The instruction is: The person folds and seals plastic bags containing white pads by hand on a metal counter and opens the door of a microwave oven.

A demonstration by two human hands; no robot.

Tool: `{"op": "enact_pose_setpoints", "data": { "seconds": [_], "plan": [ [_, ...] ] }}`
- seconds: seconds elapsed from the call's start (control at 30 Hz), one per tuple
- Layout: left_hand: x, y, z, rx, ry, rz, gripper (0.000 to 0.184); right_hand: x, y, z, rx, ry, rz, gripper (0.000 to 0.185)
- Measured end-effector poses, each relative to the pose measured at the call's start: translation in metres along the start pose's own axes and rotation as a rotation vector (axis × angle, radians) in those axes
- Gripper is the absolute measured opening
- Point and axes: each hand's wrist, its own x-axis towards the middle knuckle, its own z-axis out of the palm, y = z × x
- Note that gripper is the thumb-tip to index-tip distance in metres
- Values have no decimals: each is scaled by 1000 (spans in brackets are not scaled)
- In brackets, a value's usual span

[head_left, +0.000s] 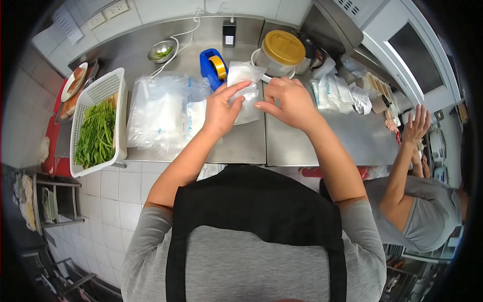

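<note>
- Here's the small clear bag [245,72], out between the surface's [240,148] front and back edges, just left of its seam; whether it lies flat or is lifted, I can't tell.
- Blue tape dispenser [206,64] just beside it, toward the back edge; stacked bags [163,108] spread toward the left edge.
- Best handling, I'd judge: steady the film with a light left touch, work one corner with the right, and pull gently, since thin plastic likely creases, clings and tears.
- Left hand [221,108] comes in from the front edge, palm turned inward, index reaching across the bag, thumb and index tips clearly apart.
- Right hand [289,102] opposite, knuckles up, fingers curled, thumb pointing left at the bag's right side; whether those fingers pinch film, I can't tell.
- Both elbows bent, forearms angling inward.
</note>
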Motion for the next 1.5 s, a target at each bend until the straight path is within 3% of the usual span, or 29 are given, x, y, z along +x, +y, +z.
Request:
{"op": "enact_pose_setpoints", "data": {
  "seconds": [0.07,0.13,0.23,0.33,0.43,0.53,0.63,0.73,0.83,0.93,1.0,1.1,1.2,1.23,1.3,1.33,1.4,1.47,1.5],
  "plan": [
    [1,-2,10,10,-4,120,42,1,11,13,-108,-39,83,39],
    [2,6,11,36,-98,44,42,2,19,24,-171,-110,170,47],
    [0,1,19,17,-139,57,44,2,28,20,-8,-201,341,57],
    [0,1,27,-23,-155,44,44,-8,57,34,257,-117,378,58],
    [7,-8,31,-54,-136,23,43,-27,70,27,287,29,466,43],
    [12,-19,34,-42,-146,-63,45,-45,48,23,261,314,626,28],
    [16,-29,41,-40,-140,-66,45,-51,14,40,411,357,654,21],
    [22,-28,45,-63,-179,-56,44,-43,17,70,401,355,635,17],
    [25,-33,44,-112,-254,-64,41,-38,44,105,1038,343,772,17],
    [26,-54,35,-233,-290,55,34,-41,51,100,1457,111,706,16],
    [14,-73,26,-243,-350,118,36,-44,45,95,1231,96,588,13],
    [-5,-67,34,-960,-86,-345,53,-45,42,89,764,125,442,13],
    [-24,-99,49,-947,-108,-600,68,-47,43,100,801,85,214,20],
    [-27,-106,51,-1022,-116,-612,68,-51,35,107,1266,21,503,29],
    [-31,-112,57,-1183,-112,-667,68,-55,33,110,2002,-49,835,28],
    [-27,-109,58,-1108,-214,-842,68,-59,36,111,2371,-88,1018,27],
    [-37,-118,62,-1037,-284,-609,70,-75,50,118,2247,-118,1057,25],
    [-41,-122,71,-1117,-295,-697,74,-90,64,123,2141,-136,1064,24],
    [-38,-125,73,-1152,-305,-728,76,-93,76,117,2033,17,1061,22]
  ]
}}
